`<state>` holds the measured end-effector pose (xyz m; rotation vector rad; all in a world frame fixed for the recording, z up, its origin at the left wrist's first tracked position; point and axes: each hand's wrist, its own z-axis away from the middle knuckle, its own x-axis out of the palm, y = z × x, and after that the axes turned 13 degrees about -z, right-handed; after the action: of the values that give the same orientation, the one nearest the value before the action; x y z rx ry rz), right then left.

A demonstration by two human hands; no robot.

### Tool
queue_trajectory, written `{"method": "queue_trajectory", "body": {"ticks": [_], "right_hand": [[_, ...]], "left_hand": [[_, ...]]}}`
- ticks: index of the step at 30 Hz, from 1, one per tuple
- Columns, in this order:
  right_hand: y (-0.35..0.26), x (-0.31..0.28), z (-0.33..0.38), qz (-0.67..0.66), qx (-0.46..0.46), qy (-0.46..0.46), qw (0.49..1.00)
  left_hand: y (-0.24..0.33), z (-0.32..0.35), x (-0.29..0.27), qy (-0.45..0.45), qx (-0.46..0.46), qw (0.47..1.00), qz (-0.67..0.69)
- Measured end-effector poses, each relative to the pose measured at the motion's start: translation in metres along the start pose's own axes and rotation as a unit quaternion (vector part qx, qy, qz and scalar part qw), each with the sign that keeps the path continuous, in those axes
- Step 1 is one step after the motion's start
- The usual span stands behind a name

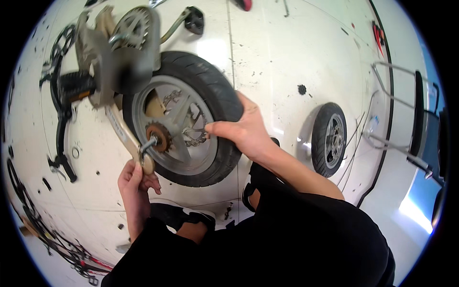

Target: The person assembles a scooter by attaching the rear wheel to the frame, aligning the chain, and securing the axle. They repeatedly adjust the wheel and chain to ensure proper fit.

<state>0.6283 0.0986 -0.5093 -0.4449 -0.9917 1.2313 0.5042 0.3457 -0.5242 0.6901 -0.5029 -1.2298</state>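
Now the left hand [135, 184] is low, closest to the body, with its fingers [152, 181] curled shut around the end of a tool [147, 152] whose bent head points up to the rusty sprocket [157, 137] at the hub. Just above and to the right of these fingers stands the wheel [191, 119], upright on the floor [287, 57], with a black tyre and grey spokes. The right hand [241, 129] lies over the tyre on its right side; its fingers [215, 128] reach inward to the spokes and seem closed on one, though how firmly I cannot tell.

To do this step well, I think the right hand must keep the wheel from turning while the left pushes the tool evenly, with its head seated fully on the axle so it does not slip.

Beyond the fingertips, up and left, a grey frame [105, 52] with a chainring [134, 26] and a pedal [195, 20] is blurred. Far right of the right hand stands a second wheel [330, 138], then a wire rack [397, 110]. No package, label or sign is clear to see; only a small red object [377, 34] lies far up right.
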Motion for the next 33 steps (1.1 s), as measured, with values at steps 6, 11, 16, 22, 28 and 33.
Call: {"method": "queue_trajectory", "body": {"ticks": [6,11,16,22,28,33], "right_hand": [[0.008,-0.042,-0.023,-0.119,0.15,-0.09,0.977],[0.013,-0.059,-0.043,-0.187,0.233,-0.226,0.927],[0.025,-0.047,-0.035,-0.212,0.217,-0.188,0.934],[0.011,-0.04,-0.02,-0.215,0.213,-0.158,0.94],[-0.005,-0.058,-0.025,-0.289,0.257,-0.157,0.909],[-0.007,-0.055,-0.025,-0.285,0.266,-0.15,0.908]], "left_hand": [[-0.005,-0.005,-0.009,-0.009,-0.023,0.996,-0.089],[0.031,-0.021,-0.02,0.038,-0.018,0.971,-0.234],[0.066,-0.052,-0.013,0.147,0.061,0.918,-0.364],[0.036,-0.068,-0.05,0.237,0.081,0.921,-0.298],[-0.047,-0.064,-0.054,0.07,-0.192,0.979,0.022],[-0.05,-0.048,-0.019,0.007,-0.109,0.99,0.094]]}}
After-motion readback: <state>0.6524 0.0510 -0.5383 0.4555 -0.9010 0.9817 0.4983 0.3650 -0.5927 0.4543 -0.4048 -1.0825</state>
